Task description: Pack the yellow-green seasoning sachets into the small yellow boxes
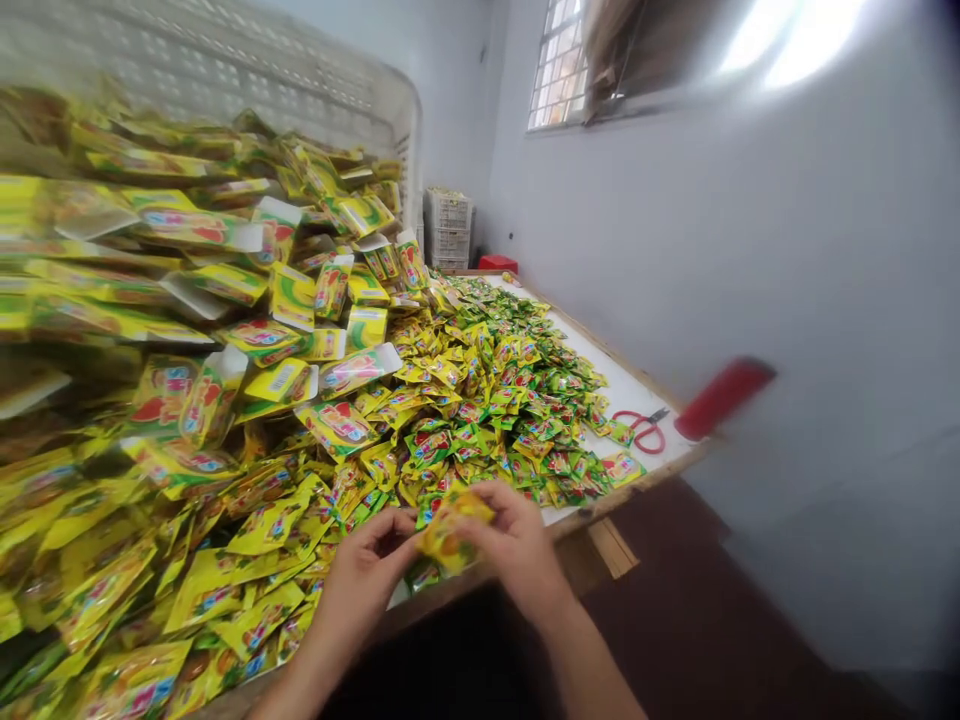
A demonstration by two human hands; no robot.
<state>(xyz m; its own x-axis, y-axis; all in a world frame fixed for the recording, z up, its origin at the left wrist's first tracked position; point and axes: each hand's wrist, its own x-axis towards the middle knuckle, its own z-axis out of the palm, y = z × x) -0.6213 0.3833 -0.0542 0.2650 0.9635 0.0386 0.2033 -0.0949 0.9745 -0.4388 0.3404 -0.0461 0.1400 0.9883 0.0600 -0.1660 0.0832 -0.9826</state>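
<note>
Between my two hands, close to the table's front edge, is a yellow sachet (454, 525) with a fruit print. My right hand (514, 540) pinches it from the right, thumb across its front. From the left, my left hand (375, 565) has its thumb and fingertips at the sachet's edge, fingers curled. Just beyond my hands spreads a heap of small yellow and green sachets (495, 390). More yellow sachets (255, 530) lie to the left of my left hand.
A white plastic crate (409, 130) at left spills small printed boxes (292, 295) onto the table. Red-handled scissors (645, 430) and a red cylinder (724, 398) lie at the right corner of the white tabletop (600, 350). Stacked crates (450, 230) stand at the back.
</note>
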